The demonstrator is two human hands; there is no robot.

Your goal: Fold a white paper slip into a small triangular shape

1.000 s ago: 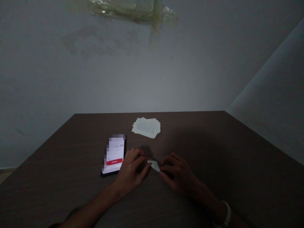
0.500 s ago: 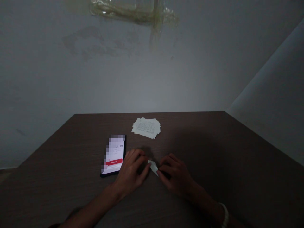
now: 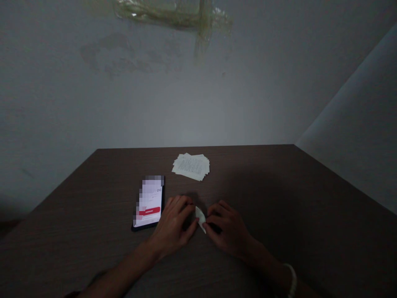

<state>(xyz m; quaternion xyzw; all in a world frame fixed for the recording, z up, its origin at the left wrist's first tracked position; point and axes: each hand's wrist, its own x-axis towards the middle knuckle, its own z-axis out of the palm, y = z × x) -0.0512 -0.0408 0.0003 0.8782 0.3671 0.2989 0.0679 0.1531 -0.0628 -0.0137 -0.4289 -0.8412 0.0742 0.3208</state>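
Between my two hands is a small piece of white paper (image 3: 200,218), folded and tilted up from the table. My left hand (image 3: 176,221) pinches its left side with the thumb and fingers. On the other side, my right hand (image 3: 226,225) grips the paper's right edge between thumb and fingertips. Part of the paper is covered by my fingers. A light bracelet (image 3: 292,279) circles my right wrist.
A lit phone (image 3: 149,203) lies just left of my left hand. Beyond my hands rests a loose stack of printed paper slips (image 3: 191,167). The dark wooden table (image 3: 124,163) meets a grey wall (image 3: 198,103) with tape on it.
The paper has turned a little more upright and looks narrower. Both hands have shifted only slightly, staying closed on it.
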